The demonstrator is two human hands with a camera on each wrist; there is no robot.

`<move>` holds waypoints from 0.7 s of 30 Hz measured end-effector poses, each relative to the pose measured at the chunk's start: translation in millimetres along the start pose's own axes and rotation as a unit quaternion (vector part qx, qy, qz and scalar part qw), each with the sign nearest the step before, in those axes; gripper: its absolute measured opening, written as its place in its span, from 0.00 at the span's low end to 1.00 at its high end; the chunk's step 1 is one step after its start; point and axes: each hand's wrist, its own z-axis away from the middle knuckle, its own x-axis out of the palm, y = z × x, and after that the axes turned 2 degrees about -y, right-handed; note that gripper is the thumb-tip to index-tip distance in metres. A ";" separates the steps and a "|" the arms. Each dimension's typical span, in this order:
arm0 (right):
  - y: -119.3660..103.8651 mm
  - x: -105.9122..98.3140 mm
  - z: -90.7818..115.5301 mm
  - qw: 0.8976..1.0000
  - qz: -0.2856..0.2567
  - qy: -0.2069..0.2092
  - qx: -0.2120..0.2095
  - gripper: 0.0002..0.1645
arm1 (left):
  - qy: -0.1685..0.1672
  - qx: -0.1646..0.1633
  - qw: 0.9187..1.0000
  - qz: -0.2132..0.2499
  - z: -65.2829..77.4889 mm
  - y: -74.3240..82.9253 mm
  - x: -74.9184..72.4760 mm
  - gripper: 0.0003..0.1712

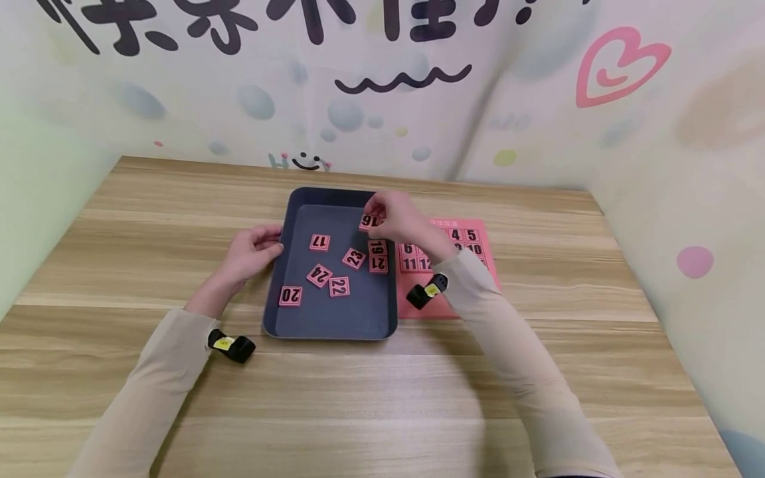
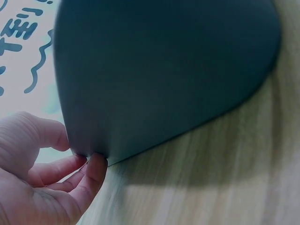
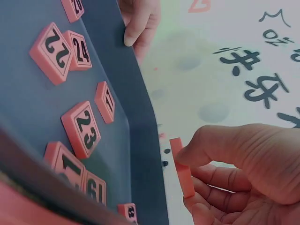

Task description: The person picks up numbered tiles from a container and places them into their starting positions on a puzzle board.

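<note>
A dark grey tray [image 1: 335, 325] stands on the table with several pink number tiles in it. My left hand [image 1: 250, 255] holds the tray's left side, thumb at the rim and fingers [image 2: 96, 171] against the outer wall. Over the tray's far right corner, my right hand [image 1: 399, 216] pinches a pink tile [image 3: 183, 173] between thumb and fingers; its face reads 16 in the head view. Inside lie tile 17 [image 1: 319, 242], tile 23 [image 1: 354, 258], tile 24 [image 1: 319, 275], tile 22 [image 1: 339, 287] and tile 20 [image 1: 290, 296]. Tiles 19 and 21 [image 1: 378, 264] touch along the right wall.
Right of the tray lies a pink number board [image 1: 439, 309] with numbered tiles in its upper rows, partly hidden by my right forearm. The wooden table [image 1: 370, 405] meets a printed wall sheet [image 1: 197, 113] behind the tray.
</note>
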 end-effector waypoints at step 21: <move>49.6 -6.8 80.1 0.998 -0.029 0.049 -0.033 0.19 | -0.002 -0.008 1.000 0.005 -0.7 -0.2 0.4 0.25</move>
